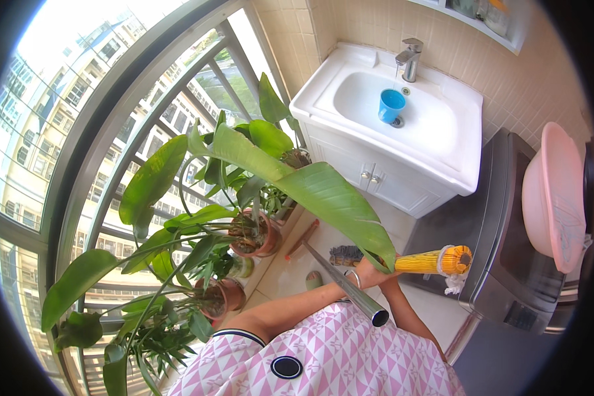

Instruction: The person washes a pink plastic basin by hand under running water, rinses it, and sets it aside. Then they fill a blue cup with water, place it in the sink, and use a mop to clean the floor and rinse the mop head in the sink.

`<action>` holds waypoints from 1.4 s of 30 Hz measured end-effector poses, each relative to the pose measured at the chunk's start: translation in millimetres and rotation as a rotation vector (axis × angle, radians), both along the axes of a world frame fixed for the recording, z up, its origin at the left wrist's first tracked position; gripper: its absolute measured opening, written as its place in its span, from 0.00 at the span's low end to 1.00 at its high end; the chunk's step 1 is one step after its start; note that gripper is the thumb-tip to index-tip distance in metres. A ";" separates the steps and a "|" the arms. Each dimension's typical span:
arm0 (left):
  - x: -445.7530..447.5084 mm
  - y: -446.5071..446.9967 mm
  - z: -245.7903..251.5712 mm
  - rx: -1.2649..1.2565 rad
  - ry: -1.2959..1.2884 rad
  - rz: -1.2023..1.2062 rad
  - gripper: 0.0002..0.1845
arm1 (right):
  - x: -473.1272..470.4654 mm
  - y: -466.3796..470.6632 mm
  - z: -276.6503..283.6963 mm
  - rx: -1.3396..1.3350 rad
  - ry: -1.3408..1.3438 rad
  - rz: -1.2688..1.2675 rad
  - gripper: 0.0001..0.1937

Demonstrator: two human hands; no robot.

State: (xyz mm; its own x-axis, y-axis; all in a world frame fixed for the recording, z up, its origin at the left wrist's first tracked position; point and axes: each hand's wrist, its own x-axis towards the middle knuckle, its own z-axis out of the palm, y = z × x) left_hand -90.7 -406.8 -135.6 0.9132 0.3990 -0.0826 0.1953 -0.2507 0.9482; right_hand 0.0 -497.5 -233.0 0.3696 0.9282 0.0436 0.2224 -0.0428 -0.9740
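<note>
My left hand, with a bracelet at its wrist, is closed around a long handle wrapped in yellow striped material. White string is tied near the handle's rounded end. Just below, my right hand meets the left one; its fingers are mostly hidden, so its grip is unclear. A large green leaf droops over both hands at its tip. Across my left forearm runs a hollow metal pole, its open end near my shirt. The pole's far end meets a reddish-brown crossbar on the floor. A grey mop head lies beyond my hands.
Water runs from the faucet into a blue cup in the white sink. To the right, a pink basin rests tilted on a dark washing machine. Potted plants line the railing. A green slipper shows below.
</note>
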 end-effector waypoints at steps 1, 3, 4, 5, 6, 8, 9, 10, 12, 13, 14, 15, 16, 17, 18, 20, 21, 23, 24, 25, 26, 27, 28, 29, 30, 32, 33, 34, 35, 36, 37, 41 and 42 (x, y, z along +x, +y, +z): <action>-1.6 0.6 4.5 0.011 -0.028 0.020 0.26 | -1.7 3.1 -4.6 -0.003 0.080 -0.023 0.26; -6.4 1.8 3.1 0.049 -0.106 0.043 0.30 | -4.3 5.6 -11.7 -0.012 0.198 -0.060 0.25; -13.3 -0.5 -2.0 0.094 0.082 0.039 0.35 | -5.2 5.7 -14.6 -0.018 0.235 -0.066 0.24; -19.9 -2.7 -6.8 0.149 0.121 0.038 0.39 | -5.7 5.7 -15.0 -0.022 0.268 -0.071 0.24; -28.5 -3.3 -15.1 0.236 0.104 0.037 0.41 | -6.0 6.2 -15.5 -0.033 0.293 -0.069 0.24; -42.5 -4.2 -30.6 0.199 0.121 0.001 0.47 | -7.0 9.0 -11.9 -0.071 0.301 -0.049 0.23; -46.6 -4.8 -37.5 0.201 0.065 0.019 0.48 | -8.4 11.3 -9.0 -0.104 0.289 -0.035 0.21; -50.1 -5.0 -43.8 0.199 0.049 0.028 0.50 | -9.0 13.7 -4.7 -0.136 0.276 -0.020 0.19; -59.3 -6.6 -54.3 0.211 -0.003 0.030 0.53 | -12.1 20.3 5.0 -0.129 0.328 0.028 0.20; -66.9 -6.6 -59.5 0.229 -0.041 0.021 0.54 | -15.0 22.5 10.5 -0.133 0.207 0.040 0.21; -74.0 -6.4 -65.2 0.273 -0.094 0.023 0.55 | -17.8 24.2 16.5 -0.099 0.087 0.060 0.22; -81.2 -7.1 -71.4 0.253 -0.083 0.031 0.56 | -20.4 26.5 22.7 -0.069 -0.015 0.069 0.24; -90.2 -10.6 -78.2 0.259 -0.086 0.051 0.56 | -23.6 26.7 29.4 -0.091 0.026 0.120 0.25; -101.4 -14.8 -85.8 0.268 -0.093 0.074 0.56 | -27.4 25.9 36.7 -0.121 0.087 0.161 0.26; -118.8 -18.1 -93.6 0.251 -0.070 0.092 0.51 | -31.3 24.7 44.1 -0.137 0.155 0.211 0.27; -153.5 -12.1 -110.1 0.085 0.380 -0.148 0.41 | -38.1 24.2 59.0 -0.026 0.030 0.319 0.31; -171.2 -5.0 -117.1 -0.022 0.615 -0.227 0.37 | -41.5 24.3 66.0 0.016 -0.022 0.373 0.33; -215.4 20.8 -120.4 0.025 0.746 -0.425 0.27 | -45.6 25.3 78.4 0.129 -0.128 0.487 0.37; -239.2 31.4 -113.8 0.076 0.806 -0.236 0.28 | -46.1 25.2 83.6 0.056 -0.030 0.521 0.37; -254.9 53.5 -104.6 0.224 0.844 -0.171 0.33 | -48.1 24.9 87.4 -0.021 0.077 0.575 0.38; -270.1 74.5 -89.0 0.144 0.793 0.090 0.32 | -47.8 25.0 90.3 -0.055 0.029 0.614 0.36; -280.9 99.7 -68.6 0.168 0.647 0.291 0.28 | -48.7 25.2 91.5 -0.026 -0.023 0.654 0.35; -284.2 121.8 -45.4 0.045 0.458 0.577 0.25 | -48.5 24.9 92.0 0.006 -0.069 0.726 0.35; -284.6 146.1 -18.8 0.115 0.317 0.743 0.23 | -48.5 24.6 91.3 0.009 -0.114 0.768 0.34; -282.6 173.0 10.2 0.313 0.159 0.849 0.21 | -48.5 23.8 90.1 -0.002 -0.062 0.781 0.31; -275.7 221.6 68.3 0.887 -0.049 0.991 0.20 | -48.3 22.8 86.5 -0.044 -0.032 0.803 0.30; -270.4 242.5 92.9 0.978 -0.087 1.035 0.21 | -48.1 22.2 84.7 -0.063 -0.019 0.814 0.29; -265.9 261.5 112.6 1.060 -0.054 1.040 0.22 | -48.6 21.8 83.2 -0.068 -0.030 0.798 0.24; -261.0 280.5 127.0 1.195 -0.067 1.037 0.22 | -49.1 21.5 82.1 -0.070 -0.030 0.786 0.24; -254.6 298.6 135.0 1.181 -0.003 1.034 0.23 | -50.2 21.5 81.4 -0.072 -0.030 0.776 0.23; -249.8 316.7 139.3 1.242 -0.001 1.015 0.25 | -51.3 21.8 81.2 -0.083 -0.032 0.761 0.22; -242.3 370.6 129.5 1.000 0.402 0.829 0.28 | -57.6 25.4 82.6 -0.106 0.004 0.715 0.20; -242.9 379.2 125.9 0.908 0.395 0.730 0.24 | -59.2 26.6 83.1 -0.113 0.010 0.704 0.19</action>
State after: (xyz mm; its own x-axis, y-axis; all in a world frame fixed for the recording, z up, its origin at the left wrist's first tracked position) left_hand -333.6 -27.6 -9.7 0.4269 0.8627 0.2712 0.8005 -0.5000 0.3305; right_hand -59.1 -470.9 -149.9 -0.3192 0.9453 -0.0672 0.2256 0.0070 -0.9742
